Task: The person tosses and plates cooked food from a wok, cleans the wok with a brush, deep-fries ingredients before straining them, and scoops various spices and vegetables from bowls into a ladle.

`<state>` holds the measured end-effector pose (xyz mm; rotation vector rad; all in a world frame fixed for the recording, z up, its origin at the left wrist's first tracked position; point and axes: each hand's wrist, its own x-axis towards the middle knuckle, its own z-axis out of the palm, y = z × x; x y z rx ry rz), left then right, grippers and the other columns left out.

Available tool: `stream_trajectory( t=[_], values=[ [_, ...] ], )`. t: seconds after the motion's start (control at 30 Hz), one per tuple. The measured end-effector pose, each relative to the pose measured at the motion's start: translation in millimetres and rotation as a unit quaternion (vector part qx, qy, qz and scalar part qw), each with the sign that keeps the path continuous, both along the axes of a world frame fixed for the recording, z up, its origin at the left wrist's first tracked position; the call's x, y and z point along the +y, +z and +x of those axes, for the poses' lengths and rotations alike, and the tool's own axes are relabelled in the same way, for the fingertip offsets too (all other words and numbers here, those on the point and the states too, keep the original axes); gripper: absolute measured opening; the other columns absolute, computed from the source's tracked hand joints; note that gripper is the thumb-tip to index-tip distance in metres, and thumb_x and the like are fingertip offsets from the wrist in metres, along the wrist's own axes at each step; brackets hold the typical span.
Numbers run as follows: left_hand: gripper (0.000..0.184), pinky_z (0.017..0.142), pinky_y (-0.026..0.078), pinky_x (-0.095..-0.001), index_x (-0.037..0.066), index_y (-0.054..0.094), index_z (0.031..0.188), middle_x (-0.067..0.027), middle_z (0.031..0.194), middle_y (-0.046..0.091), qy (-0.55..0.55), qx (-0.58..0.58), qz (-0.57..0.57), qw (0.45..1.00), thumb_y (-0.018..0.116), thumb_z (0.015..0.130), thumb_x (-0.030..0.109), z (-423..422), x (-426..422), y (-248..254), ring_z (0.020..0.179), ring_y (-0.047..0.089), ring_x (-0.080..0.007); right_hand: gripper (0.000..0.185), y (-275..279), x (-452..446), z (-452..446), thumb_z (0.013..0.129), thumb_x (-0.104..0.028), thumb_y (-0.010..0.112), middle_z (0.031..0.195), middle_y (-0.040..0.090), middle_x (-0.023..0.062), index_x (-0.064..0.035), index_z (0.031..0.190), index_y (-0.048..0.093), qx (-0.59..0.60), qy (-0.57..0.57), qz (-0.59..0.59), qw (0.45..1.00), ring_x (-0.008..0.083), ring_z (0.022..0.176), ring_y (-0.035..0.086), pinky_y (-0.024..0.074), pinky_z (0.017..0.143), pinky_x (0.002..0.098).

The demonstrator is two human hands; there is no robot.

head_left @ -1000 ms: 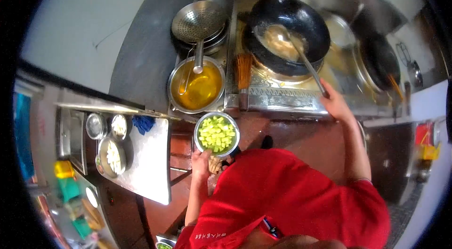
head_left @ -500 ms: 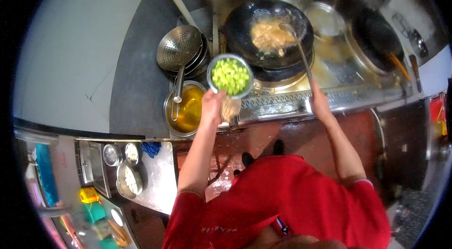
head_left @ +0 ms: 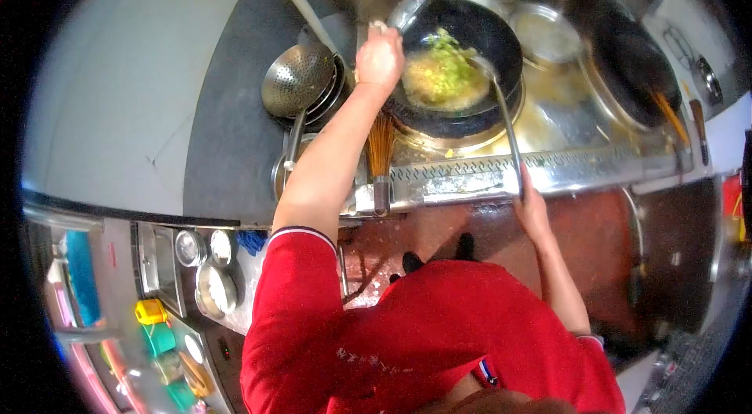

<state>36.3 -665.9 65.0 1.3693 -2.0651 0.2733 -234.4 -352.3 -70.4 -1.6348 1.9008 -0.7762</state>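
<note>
Left hand [head_left: 381, 57]: fingers closed on a tilted metal bowl [head_left: 412, 8] at the far left edge of the black wok [head_left: 493, 30]. Right hand [head_left: 533, 206]: fingers wrapped around a ladle [head_left: 507, 124], its head beside chopped green pieces [head_left: 446, 73] inside the wok.

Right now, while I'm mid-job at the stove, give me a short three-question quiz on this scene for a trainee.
1. True or false: the right hand holds the ladle, whose head is in the black wok.
2. Where do the green pieces lie? A) in the perforated strainer; B) in the wok; C) on the floor.
3. Fill in: the left hand holds a ____ tipped at the wok's rim.

Key:
1. True.
2. B.
3. Metal bowl.
</note>
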Motion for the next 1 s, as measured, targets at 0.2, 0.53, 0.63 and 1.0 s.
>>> stream_trajectory(
  t=[0.2, 0.53, 0.63, 1.0],
  values=[
    [0.015, 0.065, 0.054, -0.0400, 0.005, 0.062, 0.088, -0.0122, 0.083, 0.063, -0.119, 0.352, 0.227, 0.900, 0.054, 0.094, 0.017, 40.3, 69.7, -22.5, 0.074, 0.063, -0.0251, 0.071, 22.9, 4.1, 10.6, 0.089, 0.003, 0.053, 0.149, 0.040, 0.0252, -0.0074, 0.153, 0.024, -0.061, -0.024, 0.111, 0.992, 0.0324, 0.139, 0.039, 0.0318, 0.113, 0.0368],
    [0.016, 0.055, 0.055, -0.0342, 0.001, 0.065, 0.104, -0.0117, 0.082, 0.068, 0.145, 0.780, 0.381, 0.475, 0.061, 0.090, 0.007, 201.1, 393.3, -138.1, 0.062, 0.064, -0.0191, 0.077, -45.3, -5.1, -39.9, 0.086, 0.008, 0.053, 0.157, 0.029, 0.0191, -0.0113, 0.155, 0.024, 0.018, 0.105, -0.040, 0.994, 0.0321, 0.144, 0.030, 0.0233, 0.117, 0.0385],
    [0.015, 0.049, 0.054, -0.0328, -0.001, 0.061, 0.102, -0.0121, 0.079, 0.066, 0.316, 0.777, 0.260, 0.479, 0.056, 0.092, 0.009, 265.6, 454.8, -154.4, 0.061, 0.064, -0.0198, 0.078, -49.2, -12.9, -40.6, 0.087, 0.009, 0.054, 0.157, 0.028, 0.0190, -0.0138, 0.155, 0.024, 0.044, 0.089, -0.008, 0.995, 0.0320, 0.144, 0.030, 0.0259, 0.115, 0.0377],
    [0.031, 0.063, 0.057, -0.0402, 0.004, 0.058, 0.102, -0.0097, 0.087, 0.066, 0.187, 0.952, 0.039, 0.240, 0.047, 0.100, 0.033, 473.8, 467.2, -200.8, 0.068, 0.064, -0.0226, 0.071, 41.9, -36.0, 17.6, 0.080, 0.015, 0.043, 0.147, 0.045, 0.0208, -0.0048, 0.148, 0.037, 0.031, 0.012, 0.118, 0.992, 0.0323, 0.131, 0.049, 0.0422, 0.102, 0.0378]
  ],
)
